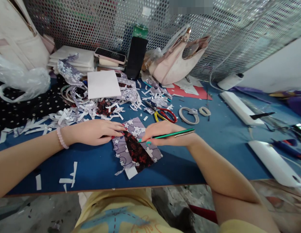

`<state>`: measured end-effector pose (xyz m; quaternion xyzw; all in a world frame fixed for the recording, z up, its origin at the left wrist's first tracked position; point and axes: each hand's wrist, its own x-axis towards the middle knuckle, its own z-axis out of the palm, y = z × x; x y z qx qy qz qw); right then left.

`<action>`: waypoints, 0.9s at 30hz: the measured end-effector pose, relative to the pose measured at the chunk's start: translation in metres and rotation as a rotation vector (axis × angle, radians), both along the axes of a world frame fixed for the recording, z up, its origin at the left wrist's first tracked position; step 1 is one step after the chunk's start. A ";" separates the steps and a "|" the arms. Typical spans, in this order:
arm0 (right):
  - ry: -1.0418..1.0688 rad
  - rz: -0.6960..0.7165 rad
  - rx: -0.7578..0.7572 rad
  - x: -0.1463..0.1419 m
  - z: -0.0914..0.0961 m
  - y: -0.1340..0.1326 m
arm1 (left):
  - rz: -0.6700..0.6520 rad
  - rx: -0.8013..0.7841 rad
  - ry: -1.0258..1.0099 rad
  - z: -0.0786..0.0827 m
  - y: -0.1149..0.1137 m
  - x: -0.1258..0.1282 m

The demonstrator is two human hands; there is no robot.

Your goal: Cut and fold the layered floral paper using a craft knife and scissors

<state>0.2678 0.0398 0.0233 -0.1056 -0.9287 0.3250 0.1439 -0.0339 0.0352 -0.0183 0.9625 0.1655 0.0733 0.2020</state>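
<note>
A patchwork of lilac flowered fabric (134, 127) and a dark red-patterned strip (137, 150) lies on the blue table (102, 168), with white paper backing showing at its lower edge. My left hand (97, 132) rests flat on the fabric's left edge, fingers stretched out and pressing it down. My right hand (165, 132) is closed round a thin green pen-like tool (176, 133), whose tip touches the fabric near the middle.
Red and yellow scissors (165, 114) and two tape rolls (189, 115) lie behind the fabric. Paper and fabric scraps (75, 113), a white card (103, 84), phones (110, 55), a pink bag (176, 61) and a white power strip (240, 108) stand further back. A perforated metal screen closes the rear.
</note>
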 end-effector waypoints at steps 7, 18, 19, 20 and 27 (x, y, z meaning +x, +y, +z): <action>0.041 0.045 -0.118 -0.015 -0.012 -0.001 | -0.010 0.002 -0.004 0.000 0.001 0.001; -0.025 0.038 -0.122 -0.019 -0.020 0.000 | -0.013 -0.004 -0.021 -0.002 0.001 0.001; -0.035 0.042 -0.112 -0.019 -0.020 0.000 | -0.011 -0.006 -0.023 -0.002 0.001 0.001; -0.041 0.050 -0.105 -0.018 -0.019 0.000 | -0.011 -0.007 -0.022 -0.002 0.001 0.001; -0.053 0.048 -0.066 -0.016 -0.012 0.000 | 0.004 -0.038 -0.048 -0.002 0.000 0.001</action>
